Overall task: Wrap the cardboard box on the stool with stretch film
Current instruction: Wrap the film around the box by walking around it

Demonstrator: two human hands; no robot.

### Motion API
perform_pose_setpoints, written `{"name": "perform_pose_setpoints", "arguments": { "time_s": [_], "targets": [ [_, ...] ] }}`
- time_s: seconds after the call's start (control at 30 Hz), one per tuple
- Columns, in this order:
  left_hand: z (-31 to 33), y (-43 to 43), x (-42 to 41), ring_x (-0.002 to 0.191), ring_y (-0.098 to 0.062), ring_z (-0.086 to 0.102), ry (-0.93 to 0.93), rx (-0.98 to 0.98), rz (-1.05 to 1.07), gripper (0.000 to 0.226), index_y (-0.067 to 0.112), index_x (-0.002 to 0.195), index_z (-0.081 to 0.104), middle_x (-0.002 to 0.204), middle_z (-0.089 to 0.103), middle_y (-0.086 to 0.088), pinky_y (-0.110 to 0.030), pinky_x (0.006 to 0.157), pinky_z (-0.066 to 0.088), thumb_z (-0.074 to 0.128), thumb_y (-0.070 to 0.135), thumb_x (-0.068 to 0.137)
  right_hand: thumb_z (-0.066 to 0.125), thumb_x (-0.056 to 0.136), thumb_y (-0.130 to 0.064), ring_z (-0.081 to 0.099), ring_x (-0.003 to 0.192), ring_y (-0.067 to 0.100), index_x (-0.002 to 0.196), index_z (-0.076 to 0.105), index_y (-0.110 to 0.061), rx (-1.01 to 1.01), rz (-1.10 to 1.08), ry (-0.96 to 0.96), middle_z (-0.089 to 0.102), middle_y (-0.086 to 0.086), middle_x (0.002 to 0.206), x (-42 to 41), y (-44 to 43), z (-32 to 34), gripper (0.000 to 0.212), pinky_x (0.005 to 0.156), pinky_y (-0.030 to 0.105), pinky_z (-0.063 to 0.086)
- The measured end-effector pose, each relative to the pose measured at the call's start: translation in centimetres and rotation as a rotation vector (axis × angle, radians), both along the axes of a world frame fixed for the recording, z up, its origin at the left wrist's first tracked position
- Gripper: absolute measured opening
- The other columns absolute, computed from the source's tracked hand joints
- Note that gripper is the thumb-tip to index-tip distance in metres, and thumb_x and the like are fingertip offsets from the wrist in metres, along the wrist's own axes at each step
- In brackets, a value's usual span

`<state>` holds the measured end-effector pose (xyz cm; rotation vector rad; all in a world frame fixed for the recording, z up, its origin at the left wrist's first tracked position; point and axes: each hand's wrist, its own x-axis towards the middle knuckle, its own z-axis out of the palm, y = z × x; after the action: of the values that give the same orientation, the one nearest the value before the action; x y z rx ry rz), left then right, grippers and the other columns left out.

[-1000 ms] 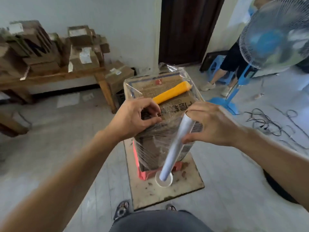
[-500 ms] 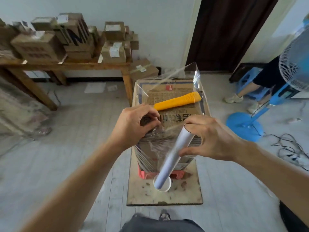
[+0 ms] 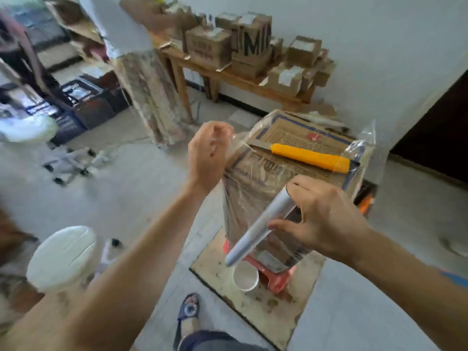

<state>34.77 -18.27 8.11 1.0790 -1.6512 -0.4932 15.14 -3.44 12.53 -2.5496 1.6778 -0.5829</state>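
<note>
- I am looking down past a sandalled foot [image 3: 188, 310], which is standing on the grey floor just beside a worn board [image 3: 273, 317].
- Off to the left, a white round seat [image 3: 63, 257] is sitting well apart from the work.
- On the board, a red stool [image 3: 274, 277] is carrying the cardboard box [image 3: 298, 138], which is standing upright on it.
- The right hand [image 3: 326, 219] is gripping the film roll [image 3: 255, 234] near its upper end, thumb underneath and fingers curling over the top. The roll is tilting across the box's near face, its lower end pointing down at the board.
- A white ring [image 3: 245, 276] is showing just under that lower end; I cannot tell whether it belongs to the roll.
- The stretch film [image 3: 243, 198] is clinging round the box's sides and standing up loose above its far right corner.
- The left hand [image 3: 210, 155] is hovering at the box's upper left corner, fingers curling into a fist and seemingly pinching the film's edge, with thin strands running from it to the box.
- A yellow-handled knife [image 3: 309, 155] is lying flat on the box top.
- Farther back, a wooden bench [image 3: 240, 81] is standing against the white wall, holding stacked cartons [image 3: 210, 46].
</note>
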Motion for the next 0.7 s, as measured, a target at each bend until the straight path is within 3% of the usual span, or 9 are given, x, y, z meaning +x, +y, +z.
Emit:
{"name": "perform_pose_setpoints", "arguments": {
  "time_s": [0.13,0.23,0.33,0.4,0.47,0.57,0.7],
  "targets": [
    [-4.1,5.4,0.8,0.083,-0.014,0.06,0.322,0.227,0.334,0.025,0.019,0.095,0.061,0.088,0.065,-0.003,-0.025,0.074,0.045,0.037,0.024,0.099,0.082,0.073,-0.046,0.041,0.064,0.013,0.082,0.056,-0.016,-0.026,0.072,0.035,0.045,-0.005,0.078,0.0,0.1,0.4,0.041,0.056,0.028,0.039],
    [-7.9,9.6,0.6,0.088,-0.023,0.061,0.304,0.533,0.509,0.022,0.015,0.102,0.064,0.084,0.063,0.001,-0.029,0.073,0.042,0.043,0.02,0.097,0.08,0.075,-0.049,0.042,0.063,0.015,0.08,0.054,-0.016,-0.03,0.072,0.036,0.042,-0.004,0.079,0.3,-0.1,0.6,0.042,0.056,0.03,0.037],
    [-11.2,12.5,-0.7,0.098,-0.032,0.061,0.239,0.959,0.506,0.029,0.004,0.115,0.062,0.1,0.065,-0.013,-0.029,0.073,0.036,0.045,0.02,0.098,0.078,0.076,-0.05,0.047,0.063,0.018,0.082,0.057,-0.013,-0.03,0.08,0.03,0.045,-0.002,0.079,0.1,-0.1,0.6,0.043,0.057,0.03,0.039],
    [-12.7,14.1,-2.1,0.084,-0.029,0.058,0.281,1.218,0.411,0.037,-0.003,0.121,0.059,0.11,0.062,-0.019,-0.03,0.07,0.037,0.041,0.022,0.1,0.078,0.077,-0.051,0.053,0.065,0.02,0.086,0.059,-0.012,-0.018,0.078,0.021,0.049,0.0,0.081,0.0,0.0,0.5,0.045,0.059,0.034,0.047],
    [-13.7,15.2,-3.4,0.068,-0.019,0.054,0.422,1.388,0.355,0.039,0.002,0.122,0.058,0.101,0.061,-0.014,-0.032,0.065,0.043,0.036,0.028,0.103,0.078,0.076,-0.051,0.055,0.066,0.021,0.088,0.059,-0.011,-0.022,0.078,0.022,0.054,0.003,0.083,-0.1,0.0,0.4,0.046,0.06,0.037,0.052],
    [-15.1,15.5,-4.4,0.062,-0.019,0.054,0.6,1.416,0.38,0.036,0.006,0.113,0.058,0.088,0.061,-0.014,-0.028,0.056,0.043,0.038,0.034,0.102,0.079,0.075,-0.05,0.056,0.067,0.022,0.09,0.06,-0.01,-0.032,0.077,0.034,0.057,0.005,0.086,0.0,0.1,0.2,0.047,0.06,0.04,0.054],
    [-16.2,15.0,-5.1,0.082,-0.027,0.066,0.682,1.358,0.454,0.041,0.008,0.113,0.062,0.103,0.069,-0.017,-0.031,0.063,0.048,0.049,0.042,0.094,0.082,0.074,-0.047,0.057,0.067,0.023,0.093,0.061,-0.008,-0.049,0.107,0.054,0.058,0.007,0.088,-0.1,0.1,0.2,0.048,0.06,0.043,0.056]
  ]
}}
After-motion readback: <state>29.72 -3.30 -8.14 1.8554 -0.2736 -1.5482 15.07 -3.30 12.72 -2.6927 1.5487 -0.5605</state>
